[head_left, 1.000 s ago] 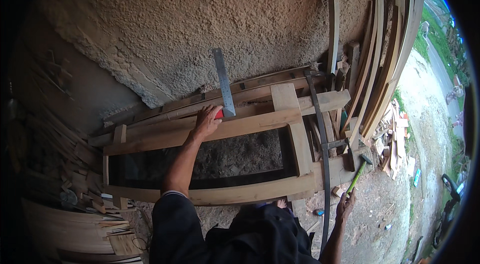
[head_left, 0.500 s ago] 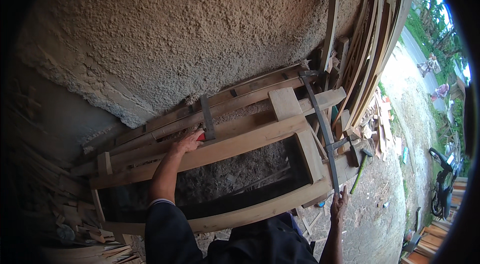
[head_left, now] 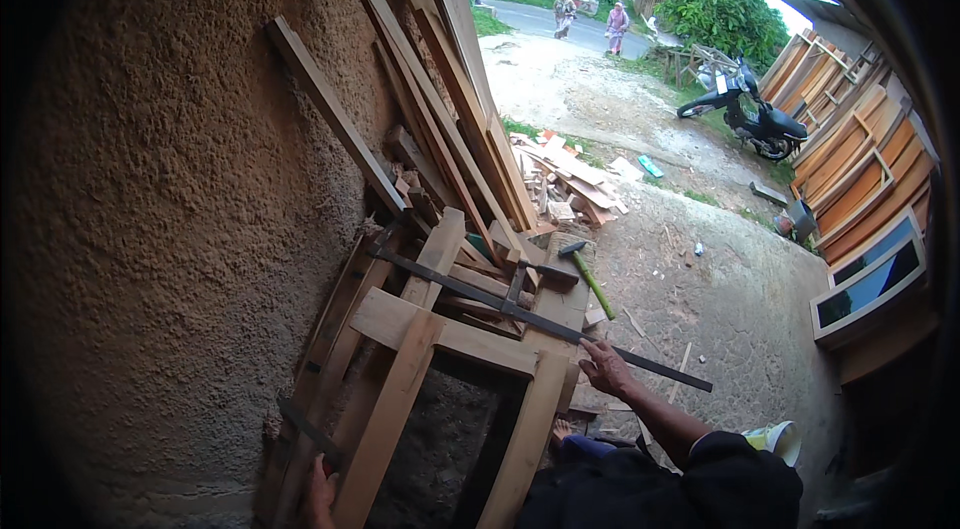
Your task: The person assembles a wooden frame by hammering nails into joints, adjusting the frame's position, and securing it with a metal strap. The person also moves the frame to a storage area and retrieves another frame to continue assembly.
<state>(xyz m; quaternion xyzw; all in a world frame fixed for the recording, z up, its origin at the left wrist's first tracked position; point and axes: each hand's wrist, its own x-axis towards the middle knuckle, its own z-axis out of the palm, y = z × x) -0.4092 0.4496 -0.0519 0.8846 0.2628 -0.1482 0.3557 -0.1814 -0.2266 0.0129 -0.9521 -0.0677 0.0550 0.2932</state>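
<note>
A wooden frame (head_left: 388, 419) with a dark panel (head_left: 490, 399) stretches away from me over wooden beams. Across its far end lies a long metal bar clamp (head_left: 540, 322), its sliding jaw and wooden-looking handle (head_left: 556, 275) beyond the bar. My right hand (head_left: 606, 370) has its fingers closed on this bar, to the right of the frame. At the lower left, a second, shorter clamp bar (head_left: 308, 429) sits along the frame's left side. My left hand (head_left: 320, 497) is at its end, closed by a small red part; most of that hand is cut off.
A hammer with a green handle (head_left: 597, 291) rests on a plank beyond the clamp. Long boards (head_left: 440, 99) lean on the rough wall (head_left: 180, 229). Wood offcuts (head_left: 572, 179) lie past them. A motorbike (head_left: 750, 119), stacked frames (head_left: 865, 169) and two people (head_left: 617, 27) are farther off.
My view has swung right, toward the road, so the frame now points away from me. My right hand has shifted along the bar, nearer the frame. My left hand stays by the shorter clamp.
</note>
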